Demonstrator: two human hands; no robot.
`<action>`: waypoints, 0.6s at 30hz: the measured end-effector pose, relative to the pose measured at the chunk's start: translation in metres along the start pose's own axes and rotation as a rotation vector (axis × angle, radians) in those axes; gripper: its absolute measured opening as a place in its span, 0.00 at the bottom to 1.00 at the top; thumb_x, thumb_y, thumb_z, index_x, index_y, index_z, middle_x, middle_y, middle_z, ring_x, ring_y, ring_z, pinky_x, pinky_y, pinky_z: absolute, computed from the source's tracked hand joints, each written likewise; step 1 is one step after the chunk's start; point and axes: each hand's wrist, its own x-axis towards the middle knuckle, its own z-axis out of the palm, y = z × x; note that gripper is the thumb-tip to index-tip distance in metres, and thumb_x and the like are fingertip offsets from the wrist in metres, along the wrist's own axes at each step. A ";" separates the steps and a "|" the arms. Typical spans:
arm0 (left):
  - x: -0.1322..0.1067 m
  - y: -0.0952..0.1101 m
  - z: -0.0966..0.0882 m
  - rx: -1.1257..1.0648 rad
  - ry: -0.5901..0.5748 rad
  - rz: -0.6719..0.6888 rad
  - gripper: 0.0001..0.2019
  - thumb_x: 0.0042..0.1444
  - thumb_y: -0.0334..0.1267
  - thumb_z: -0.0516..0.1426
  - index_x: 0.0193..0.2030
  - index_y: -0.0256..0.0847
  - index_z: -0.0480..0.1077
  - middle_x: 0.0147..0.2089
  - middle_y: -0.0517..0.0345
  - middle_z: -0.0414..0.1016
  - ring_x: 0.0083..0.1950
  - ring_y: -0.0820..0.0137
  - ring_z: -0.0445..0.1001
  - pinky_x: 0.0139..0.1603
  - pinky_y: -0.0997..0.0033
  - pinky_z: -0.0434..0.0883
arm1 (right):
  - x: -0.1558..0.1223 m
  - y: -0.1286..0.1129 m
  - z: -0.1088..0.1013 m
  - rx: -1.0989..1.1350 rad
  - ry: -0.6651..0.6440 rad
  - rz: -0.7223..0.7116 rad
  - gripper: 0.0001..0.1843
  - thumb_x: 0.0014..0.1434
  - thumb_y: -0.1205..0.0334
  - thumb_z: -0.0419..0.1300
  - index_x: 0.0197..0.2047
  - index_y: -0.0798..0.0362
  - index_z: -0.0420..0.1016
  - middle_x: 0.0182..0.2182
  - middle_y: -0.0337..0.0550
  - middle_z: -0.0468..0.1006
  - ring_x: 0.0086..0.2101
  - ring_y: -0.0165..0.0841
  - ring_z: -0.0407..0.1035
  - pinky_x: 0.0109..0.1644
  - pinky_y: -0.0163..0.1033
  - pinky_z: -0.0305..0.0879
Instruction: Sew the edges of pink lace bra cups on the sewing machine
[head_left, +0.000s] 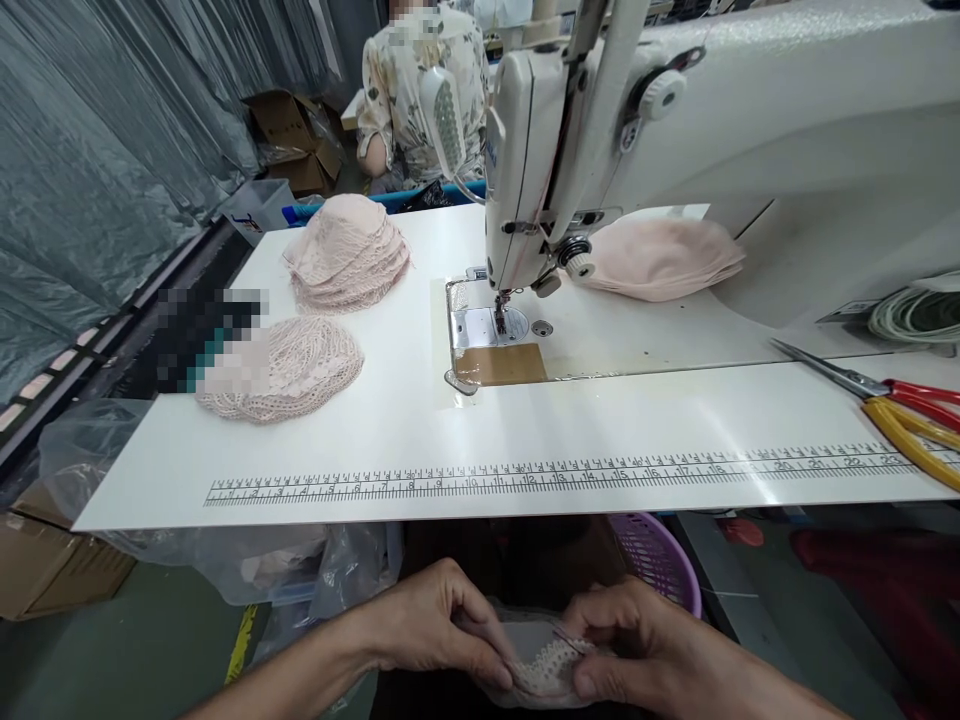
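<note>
Below the table's front edge, my left hand point(442, 628) and my right hand point(637, 645) pinch opposite sides of a small piece of pale lace fabric point(551, 668). Sheer mesh shows around its patterned lace part. Fingers of both hands are closed on the cloth. Up on the white table stand two stacks of pink lace cups, a farther stack point(346, 255) and a nearer stack point(311, 368). Beyond my hands, the sewing machine's presser foot point(501, 315) sits over the needle plate with no fabric visible under it.
Smooth pink cups point(664, 258) lie behind the machine head. Scissors point(885, 392) with red and yellow handles rest at the right. A printed ruler point(525, 482) runs along the table's front. A purple basket point(660, 555) stands below. Another person point(424, 95) sits ahead.
</note>
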 end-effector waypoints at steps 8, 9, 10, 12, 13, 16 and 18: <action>-0.007 0.004 0.004 0.036 0.072 -0.018 0.08 0.41 0.35 0.67 0.31 0.40 0.79 0.27 0.59 0.79 0.26 0.77 0.73 0.28 0.85 0.66 | 0.003 0.000 0.006 -0.002 0.033 -0.010 0.13 0.53 0.56 0.60 0.27 0.58 0.71 0.21 0.34 0.64 0.24 0.25 0.56 0.27 0.30 0.49; -0.008 0.004 0.004 0.043 0.081 -0.019 0.08 0.41 0.35 0.67 0.31 0.40 0.79 0.26 0.59 0.78 0.25 0.78 0.72 0.27 0.86 0.65 | 0.003 0.000 0.006 -0.008 0.027 -0.013 0.13 0.54 0.55 0.60 0.26 0.58 0.70 0.21 0.33 0.62 0.24 0.24 0.55 0.26 0.31 0.48; -0.009 0.005 0.004 0.048 0.086 -0.021 0.08 0.41 0.35 0.67 0.31 0.40 0.79 0.26 0.59 0.78 0.25 0.78 0.72 0.27 0.86 0.64 | 0.003 -0.001 0.006 -0.016 0.022 -0.014 0.14 0.54 0.55 0.60 0.26 0.58 0.70 0.20 0.33 0.61 0.23 0.24 0.54 0.26 0.31 0.47; -0.010 0.005 0.005 0.036 0.082 -0.018 0.08 0.41 0.36 0.67 0.31 0.39 0.79 0.27 0.58 0.79 0.26 0.78 0.73 0.28 0.86 0.65 | 0.002 -0.002 0.005 -0.029 0.009 -0.011 0.14 0.54 0.54 0.60 0.26 0.57 0.71 0.20 0.33 0.62 0.23 0.24 0.54 0.26 0.31 0.48; -0.010 0.004 0.006 0.025 0.076 -0.014 0.08 0.42 0.36 0.67 0.32 0.39 0.79 0.27 0.57 0.79 0.26 0.77 0.73 0.28 0.86 0.66 | 0.002 -0.003 0.005 -0.032 0.003 -0.014 0.14 0.53 0.54 0.61 0.27 0.57 0.72 0.21 0.33 0.63 0.24 0.24 0.56 0.26 0.30 0.49; -0.008 0.003 0.006 -0.021 0.053 0.000 0.08 0.43 0.35 0.66 0.32 0.39 0.79 0.29 0.57 0.79 0.28 0.75 0.75 0.31 0.83 0.69 | 0.002 -0.004 0.005 -0.013 -0.004 -0.032 0.14 0.48 0.53 0.65 0.30 0.57 0.75 0.23 0.35 0.68 0.25 0.25 0.59 0.28 0.30 0.52; -0.008 0.003 0.006 -0.031 0.046 0.008 0.08 0.43 0.36 0.66 0.33 0.39 0.78 0.29 0.56 0.79 0.28 0.75 0.75 0.32 0.83 0.69 | 0.003 -0.004 0.006 0.006 0.022 -0.043 0.13 0.48 0.55 0.65 0.29 0.57 0.76 0.23 0.35 0.69 0.25 0.25 0.60 0.28 0.30 0.53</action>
